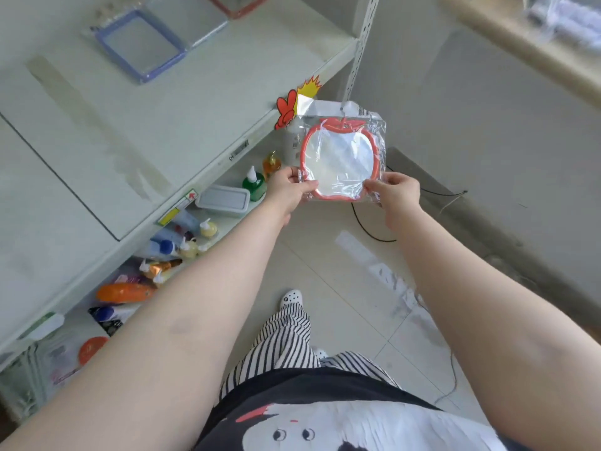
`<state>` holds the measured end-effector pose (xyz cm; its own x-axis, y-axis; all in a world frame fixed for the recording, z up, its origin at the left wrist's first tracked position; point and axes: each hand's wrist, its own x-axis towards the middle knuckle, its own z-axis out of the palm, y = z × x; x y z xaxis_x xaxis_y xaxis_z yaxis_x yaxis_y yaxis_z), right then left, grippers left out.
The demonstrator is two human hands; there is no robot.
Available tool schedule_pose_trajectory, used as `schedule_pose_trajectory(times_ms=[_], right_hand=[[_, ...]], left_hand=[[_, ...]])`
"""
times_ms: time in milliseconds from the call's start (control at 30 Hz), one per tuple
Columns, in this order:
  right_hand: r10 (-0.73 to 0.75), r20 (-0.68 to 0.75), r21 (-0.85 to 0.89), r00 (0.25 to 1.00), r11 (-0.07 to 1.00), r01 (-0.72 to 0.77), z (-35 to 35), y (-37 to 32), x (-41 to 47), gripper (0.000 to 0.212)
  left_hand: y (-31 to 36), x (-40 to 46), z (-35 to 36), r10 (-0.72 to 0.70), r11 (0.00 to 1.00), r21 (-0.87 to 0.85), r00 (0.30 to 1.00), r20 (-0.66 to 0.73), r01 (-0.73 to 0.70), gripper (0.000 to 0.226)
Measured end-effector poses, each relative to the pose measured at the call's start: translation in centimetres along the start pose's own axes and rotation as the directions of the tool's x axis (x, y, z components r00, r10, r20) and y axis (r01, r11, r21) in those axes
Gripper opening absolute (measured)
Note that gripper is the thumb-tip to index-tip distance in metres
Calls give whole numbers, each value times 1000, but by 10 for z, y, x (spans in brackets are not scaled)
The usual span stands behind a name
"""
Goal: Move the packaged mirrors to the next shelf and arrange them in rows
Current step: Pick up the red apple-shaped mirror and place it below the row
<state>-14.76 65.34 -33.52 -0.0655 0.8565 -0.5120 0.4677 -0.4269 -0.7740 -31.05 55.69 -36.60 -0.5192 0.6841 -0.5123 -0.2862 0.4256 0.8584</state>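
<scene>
Beside the shelf's front edge, an apple-shaped mirror held in both hands

The apple-shaped mirror (340, 161), orange-red rimmed and sealed in a clear plastic packet, hangs in the air just off the right end of the pale shelf (136, 135), above the tiled floor (351, 288); the left hand (287, 188) has its grip pinched on the packet's lower left corner and the right hand (395, 192) has its grip pinched on the lower right corner, the mirror upright and facing the camera. Far back on the shelf lie a blue-framed rectangular mirror (140, 45) and, beside it, a grey one (192, 19), with a red frame (237, 4) at the top edge. Under the shelf, a lower tier holds bottles and a grey lidded box (224, 200)
</scene>
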Motion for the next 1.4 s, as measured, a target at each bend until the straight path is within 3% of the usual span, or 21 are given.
schedule_pose_trajectory(times_ms=[67,167,367,433,567,800,1000,1200,1400], right_hand=[[-3,-21,16,1000,1000,3,-2,-12,18,28],[-15,-20,35,1000,999,16,-2,-30,43,19],[13,19,56,1000,998,-14,9,-71,95,46],[-1,53,59,999,998,-2,12,-87,116,43],[-96,114,-15,989,995,98,16,-128,149,18],[-170,289,-133,942,968,215,21,-182,217,21],[-204,441,-170,874,937,305,47,-214,247,19],[-262,484,-165,835,910,381,95,-247,259,18],[-309,494,-126,813,900,418,139,-273,281,19]], left_hand=[[15,19,5,6,1000,7,1000,24,-6,35],[34,43,11,9,1000,24,999,42,-10,24],[68,83,23,-36,994,-103,999,-10,35,14],[83,94,27,-59,992,-112,997,-56,52,16],[111,121,39,-16,995,-104,985,-174,-2,17],[129,155,67,-93,976,-216,912,-399,5,13],[141,163,71,-99,960,-273,853,-512,-52,15],[160,191,39,-114,965,-254,778,-617,-60,8],[173,229,15,-162,948,-311,748,-644,-62,23]])
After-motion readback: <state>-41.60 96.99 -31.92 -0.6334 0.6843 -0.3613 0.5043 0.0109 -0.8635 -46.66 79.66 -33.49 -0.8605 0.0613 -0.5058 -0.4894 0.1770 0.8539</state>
